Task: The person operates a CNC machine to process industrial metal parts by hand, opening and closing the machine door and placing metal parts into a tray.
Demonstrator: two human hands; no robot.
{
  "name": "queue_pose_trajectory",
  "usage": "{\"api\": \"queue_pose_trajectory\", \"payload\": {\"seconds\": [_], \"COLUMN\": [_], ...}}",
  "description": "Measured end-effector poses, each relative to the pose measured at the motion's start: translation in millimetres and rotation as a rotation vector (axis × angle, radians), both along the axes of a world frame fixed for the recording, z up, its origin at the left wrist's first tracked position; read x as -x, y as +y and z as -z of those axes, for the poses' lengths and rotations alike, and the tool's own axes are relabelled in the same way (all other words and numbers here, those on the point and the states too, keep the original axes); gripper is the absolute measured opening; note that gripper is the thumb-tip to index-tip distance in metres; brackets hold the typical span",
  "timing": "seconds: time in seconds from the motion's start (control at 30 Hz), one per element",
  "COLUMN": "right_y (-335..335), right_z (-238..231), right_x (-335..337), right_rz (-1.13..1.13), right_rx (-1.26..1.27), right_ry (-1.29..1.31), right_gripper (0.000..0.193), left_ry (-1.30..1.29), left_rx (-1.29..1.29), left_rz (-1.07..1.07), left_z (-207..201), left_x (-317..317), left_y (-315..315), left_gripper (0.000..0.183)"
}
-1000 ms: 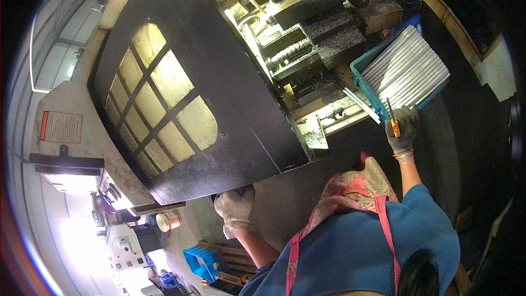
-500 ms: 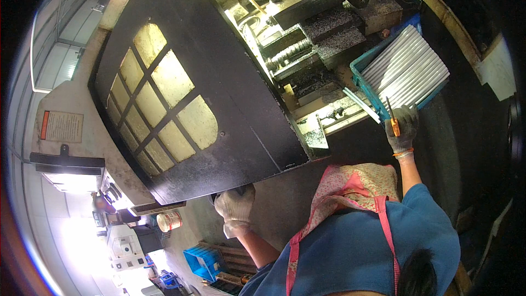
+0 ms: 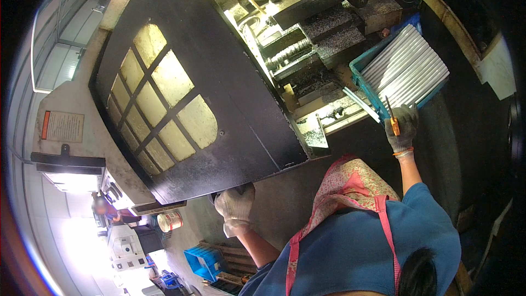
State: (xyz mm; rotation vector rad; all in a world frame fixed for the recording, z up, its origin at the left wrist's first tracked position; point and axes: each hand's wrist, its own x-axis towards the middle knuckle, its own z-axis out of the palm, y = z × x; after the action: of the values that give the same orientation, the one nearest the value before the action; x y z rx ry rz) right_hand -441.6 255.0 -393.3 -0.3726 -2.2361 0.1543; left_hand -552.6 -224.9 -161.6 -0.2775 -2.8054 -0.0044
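A large dark sliding machine door point(image 3: 235, 131) with a grid window fills the left and middle. My left hand point(image 3: 235, 208), in a pale glove with a dark palm side, is closed at the door's lower edge; its fingertips are partly hidden. My right hand point(image 3: 403, 126), in a grey glove, is closed around an orange-handled tool point(image 3: 394, 126) with a thin dark shaft pointing up. The right hand is against the near edge of a blue-green crate point(image 3: 366, 92), beside the stacked silver rods point(image 3: 408, 66) in it.
The lit machine interior point(image 3: 290, 49) beyond the door holds metal blocks covered in chips. Several loose rods point(image 3: 361, 104) lie by the crate's left side. A blue crate point(image 3: 203, 263), a white bucket point(image 3: 170, 221) and another person point(image 3: 103, 208) are at the lower left.
Both my hands and the door stay in nearly the same place. The pink-flowered apron has shifted slightly upward at its left side, and the person in the background has moved a little.
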Motion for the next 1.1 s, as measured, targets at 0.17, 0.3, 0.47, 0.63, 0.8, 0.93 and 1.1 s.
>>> {"api": "queue_pose_trajectory", "payload": {"seconds": [0.17,0.3,0.47,0.63,0.8,0.93,1.1], "right_y": [-0.6,5.9,9.9,11.3,11.2,5.3,-4.1], "right_z": [-4.3,11.7,29.7,35.9,32.5,12.3,-11.7], "right_x": [0.5,-3.4,-4.7,-7.3,-3.8,-1.9,1.7], "right_rz": [-0.014,-0.055,-0.029,-0.027,-0.037,-0.042,-0.007], "right_rx": [-0.031,-0.023,-0.049,-0.035,-0.060,-0.037,-0.001], "right_ry": [0.036,-0.041,-0.051,-0.092,-0.044,-0.019,0.054], "right_gripper": [0.032,0.049,0.054,0.060,0.062,0.046,0.030], "left_ry": [-0.024,-0.004,0.013,0.031,-0.057,-0.116,-0.117], "left_rx": [0.003,0.008,-0.020,-0.005,0.003,0.003,0.005], "left_rz": [-0.023,0.001,0.016,0.042,-0.042,-0.124,-0.099], "left_z": [2.9,1.7,-3.4,-3.8,-4.3,-5.5,-6.3], "left_x": [1.5,0.9,-1.4,-0.4,-0.6,-0.7,-1.1], "left_y": [-4.1,-2.8,1.7,2.4,1.9,3.6,3.7], "left_gripper": [0.032,0.025,0.023,0.020,0.027,0.033,0.032]}}
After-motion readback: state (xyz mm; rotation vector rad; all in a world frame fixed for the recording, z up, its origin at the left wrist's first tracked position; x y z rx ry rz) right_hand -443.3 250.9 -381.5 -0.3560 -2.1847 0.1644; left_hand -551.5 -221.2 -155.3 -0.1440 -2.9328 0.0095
